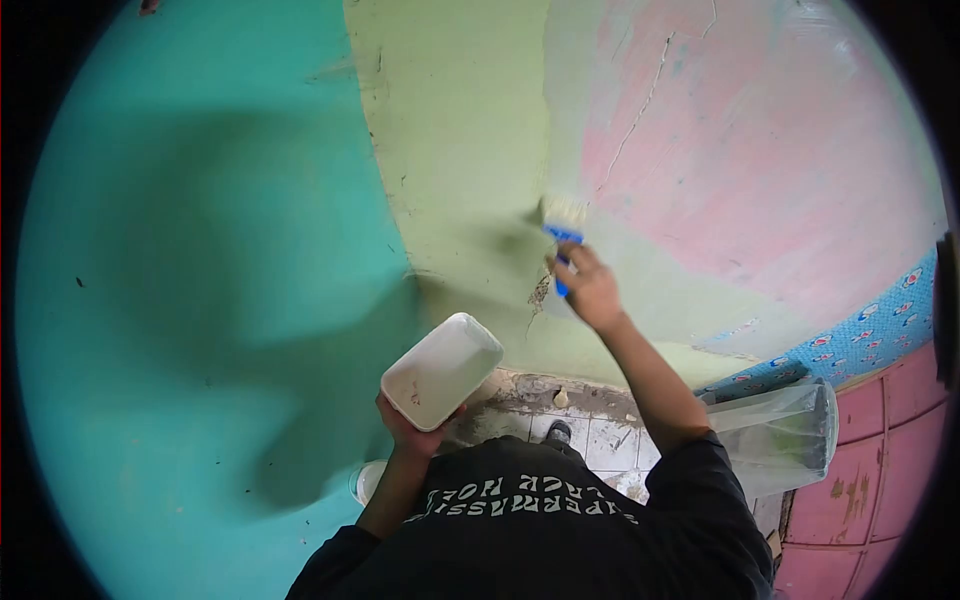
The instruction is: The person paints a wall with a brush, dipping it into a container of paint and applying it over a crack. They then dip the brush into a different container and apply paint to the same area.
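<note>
My right hand (pixel 588 285) is closed round the blue handle of a wide paintbrush (pixel 565 225). The pale bristles point up and touch, or nearly touch, the light green wall (pixel 460 130), beside the edge of a whitish wet-looking band. My left hand (pixel 405 430) grips a white rectangular tub (pixel 443 372) from below, its open top tilted toward me. A thin white layer coats the inside of the tub, with a few reddish marks near one end. Most of the left fingers are hidden under it.
To the left stands a turquoise wall (pixel 200 300); a faded pink patch (pixel 740 150) with a crack lies at right. A clear plastic-wrapped bin (pixel 770 435) stands at lower right by pink tiles (pixel 830 500). White floor tiles (pixel 610 440) are dirty; a white container (pixel 368 482) is by my left arm.
</note>
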`<state>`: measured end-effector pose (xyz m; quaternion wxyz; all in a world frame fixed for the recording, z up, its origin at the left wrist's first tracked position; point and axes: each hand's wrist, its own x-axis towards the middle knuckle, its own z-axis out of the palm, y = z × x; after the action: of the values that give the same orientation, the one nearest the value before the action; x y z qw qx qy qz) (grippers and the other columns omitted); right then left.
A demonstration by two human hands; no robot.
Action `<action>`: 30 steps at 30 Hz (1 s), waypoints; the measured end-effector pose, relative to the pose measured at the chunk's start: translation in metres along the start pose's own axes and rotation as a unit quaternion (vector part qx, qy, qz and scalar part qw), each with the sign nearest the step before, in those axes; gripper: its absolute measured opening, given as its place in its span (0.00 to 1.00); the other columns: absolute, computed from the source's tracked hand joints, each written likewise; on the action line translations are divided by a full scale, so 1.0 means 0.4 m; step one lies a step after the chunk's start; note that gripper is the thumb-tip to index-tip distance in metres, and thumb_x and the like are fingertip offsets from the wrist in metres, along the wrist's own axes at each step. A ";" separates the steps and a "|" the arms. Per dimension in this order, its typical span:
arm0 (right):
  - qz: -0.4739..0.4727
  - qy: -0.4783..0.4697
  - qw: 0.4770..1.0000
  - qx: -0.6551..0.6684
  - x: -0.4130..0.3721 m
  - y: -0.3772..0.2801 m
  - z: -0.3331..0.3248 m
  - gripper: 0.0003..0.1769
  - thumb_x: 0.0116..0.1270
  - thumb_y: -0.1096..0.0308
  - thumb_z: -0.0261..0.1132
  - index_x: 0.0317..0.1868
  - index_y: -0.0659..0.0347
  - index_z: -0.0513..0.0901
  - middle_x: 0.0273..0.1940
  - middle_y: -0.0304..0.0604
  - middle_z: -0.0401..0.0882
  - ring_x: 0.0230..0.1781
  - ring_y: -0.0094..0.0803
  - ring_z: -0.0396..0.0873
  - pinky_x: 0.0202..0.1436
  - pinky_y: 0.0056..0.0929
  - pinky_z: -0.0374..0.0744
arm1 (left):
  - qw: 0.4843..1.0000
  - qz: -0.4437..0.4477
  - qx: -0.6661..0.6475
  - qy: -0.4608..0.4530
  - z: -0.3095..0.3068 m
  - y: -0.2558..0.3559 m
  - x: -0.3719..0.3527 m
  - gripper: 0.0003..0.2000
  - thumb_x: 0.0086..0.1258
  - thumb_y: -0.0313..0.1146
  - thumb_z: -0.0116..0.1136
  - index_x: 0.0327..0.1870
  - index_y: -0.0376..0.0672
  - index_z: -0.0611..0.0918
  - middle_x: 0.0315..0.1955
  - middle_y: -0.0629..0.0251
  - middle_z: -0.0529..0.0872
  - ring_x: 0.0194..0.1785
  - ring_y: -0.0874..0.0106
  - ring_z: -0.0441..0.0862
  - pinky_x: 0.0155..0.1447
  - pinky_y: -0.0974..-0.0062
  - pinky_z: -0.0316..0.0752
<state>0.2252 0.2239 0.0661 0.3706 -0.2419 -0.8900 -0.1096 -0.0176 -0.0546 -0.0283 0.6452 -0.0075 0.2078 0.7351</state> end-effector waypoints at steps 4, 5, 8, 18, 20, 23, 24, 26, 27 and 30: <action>0.135 -0.123 0.971 0.157 -0.008 -0.009 0.040 0.19 0.63 0.76 0.69 0.55 0.56 0.86 0.47 0.49 0.86 0.49 0.50 0.86 0.50 0.44 0.85 | 1.000 -0.008 -0.011 -0.017 -0.005 0.001 0.011 0.38 0.70 0.69 0.40 0.73 0.56 0.75 0.68 0.59 0.79 0.67 0.44 0.79 0.56 0.28 0.81; 0.127 -0.086 0.976 0.155 -0.001 0.006 0.032 0.18 0.63 0.76 0.69 0.54 0.56 0.86 0.46 0.49 0.87 0.48 0.51 0.85 0.50 0.44 0.85 | 1.000 -0.012 -0.014 -0.016 -0.001 0.001 0.009 0.38 0.70 0.70 0.40 0.74 0.56 0.75 0.68 0.59 0.79 0.67 0.44 0.79 0.56 0.28 0.80; 0.059 0.027 0.990 0.127 0.142 0.065 -0.090 0.17 0.63 0.78 0.69 0.52 0.57 0.86 0.46 0.49 0.87 0.47 0.51 0.85 0.49 0.44 0.85 | 0.999 -0.022 -0.016 -0.019 0.008 0.001 0.003 0.38 0.70 0.70 0.41 0.74 0.56 0.75 0.68 0.58 0.79 0.68 0.44 0.78 0.56 0.28 0.80; -0.096 0.101 0.985 -0.096 0.212 0.061 -0.179 0.26 0.53 0.79 0.69 0.56 0.57 0.85 0.59 0.55 0.82 0.60 0.54 0.82 0.57 0.44 0.86 | 0.999 -0.022 -0.022 -0.023 -0.052 0.010 0.006 0.39 0.69 0.71 0.44 0.76 0.56 0.72 0.72 0.57 0.73 0.71 0.38 0.72 0.59 0.29 0.80; -0.129 -0.026 0.989 -0.066 0.101 0.041 -0.070 0.24 0.59 0.75 0.65 0.58 0.57 0.83 0.56 0.56 0.82 0.61 0.54 0.82 0.56 0.44 0.86 | 1.000 -0.010 -0.001 -0.002 -0.033 0.012 -0.004 0.39 0.69 0.71 0.43 0.75 0.56 0.73 0.71 0.56 0.74 0.70 0.38 0.74 0.58 0.29 0.81; -0.061 -0.139 0.987 0.046 0.042 0.022 0.008 0.24 0.56 0.76 0.69 0.57 0.58 0.84 0.52 0.52 0.84 0.54 0.50 0.83 0.53 0.45 0.86 | 1.000 0.001 0.010 0.027 -0.009 0.016 -0.013 0.39 0.70 0.70 0.41 0.75 0.55 0.73 0.70 0.55 0.75 0.68 0.38 0.76 0.55 0.31 0.83; -0.034 -0.137 0.986 0.093 0.048 0.030 0.015 0.25 0.56 0.77 0.69 0.57 0.59 0.84 0.51 0.52 0.84 0.53 0.50 0.83 0.54 0.45 0.85 | 1.000 0.001 0.002 0.014 -0.015 0.014 -0.010 0.39 0.70 0.70 0.41 0.75 0.55 0.73 0.70 0.55 0.75 0.68 0.38 0.77 0.54 0.31 0.83; 0.007 -0.121 0.983 0.139 0.104 0.031 -0.024 0.24 0.58 0.79 0.68 0.57 0.60 0.84 0.49 0.52 0.85 0.49 0.51 0.83 0.55 0.47 0.84 | 1.000 -0.001 -0.012 -0.009 -0.033 0.015 -0.003 0.38 0.70 0.69 0.42 0.75 0.55 0.73 0.70 0.55 0.75 0.67 0.38 0.78 0.53 0.31 0.83; -0.040 -0.076 0.991 0.102 0.146 0.061 -0.054 0.23 0.59 0.81 0.67 0.57 0.61 0.84 0.49 0.51 0.86 0.49 0.52 0.84 0.55 0.47 0.83 | 1.000 -0.004 -0.014 -0.001 -0.030 0.017 -0.008 0.38 0.70 0.69 0.42 0.75 0.55 0.73 0.70 0.55 0.75 0.67 0.38 0.77 0.53 0.30 0.83; -0.058 0.089 0.991 0.085 0.305 0.073 -0.237 0.19 0.60 0.83 0.69 0.52 0.59 0.87 0.48 0.48 0.87 0.48 0.49 0.86 0.50 0.41 0.85 | 1.000 -0.002 -0.013 0.003 -0.028 0.021 -0.010 0.38 0.70 0.69 0.42 0.75 0.54 0.73 0.71 0.54 0.75 0.67 0.36 0.77 0.54 0.29 0.82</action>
<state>0.2235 0.2562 0.2198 0.4608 -0.1467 -0.8720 -0.0762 -0.0280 -0.0626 -0.0349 0.6458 -0.0181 0.2001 0.7366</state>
